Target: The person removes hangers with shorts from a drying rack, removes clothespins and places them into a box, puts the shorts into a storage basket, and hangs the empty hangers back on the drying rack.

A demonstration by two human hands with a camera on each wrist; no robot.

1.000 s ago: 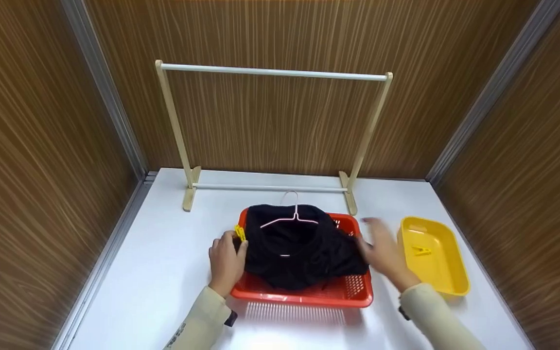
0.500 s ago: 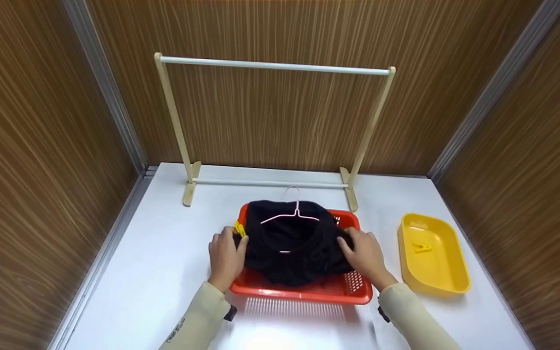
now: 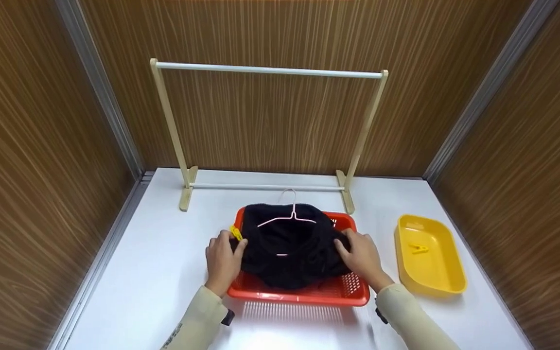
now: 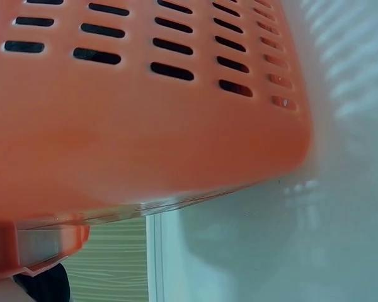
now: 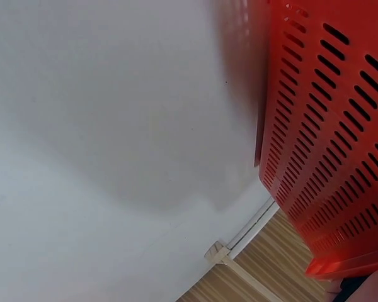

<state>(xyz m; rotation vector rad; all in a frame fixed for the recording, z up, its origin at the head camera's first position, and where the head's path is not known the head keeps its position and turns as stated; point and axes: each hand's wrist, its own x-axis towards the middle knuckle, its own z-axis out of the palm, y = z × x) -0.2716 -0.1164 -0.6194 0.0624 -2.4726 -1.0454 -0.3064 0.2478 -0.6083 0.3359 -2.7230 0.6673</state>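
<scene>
A black garment (image 3: 280, 272) lies bunched in a red perforated basket (image 3: 299, 297), with a pale pink hanger (image 3: 293, 214) in its neck opening and the hook standing up toward the back. My left hand (image 3: 222, 260) pinches the garment's left end over the basket rim. Beside those fingertips a yellow clothespin (image 3: 236, 232) sits at the cloth; whether it is clipped on I cannot tell. On the opposite side my right hand (image 3: 362, 257) grips the garment's right end between thumb and fingers. Both wrist views mostly show the basket's outer walls.
Behind the basket stands a wooden rack with a white top bar (image 3: 270, 70) and a lower bar (image 3: 265, 186). To the right is a yellow tray (image 3: 433, 287) holding another yellow clothespin (image 3: 419, 249). Wood-patterned panels enclose the white table (image 3: 153, 253).
My right hand has come in from the right, beside the basket, and taken hold of the garment's right end. The left hand has kept its place at the left end.
</scene>
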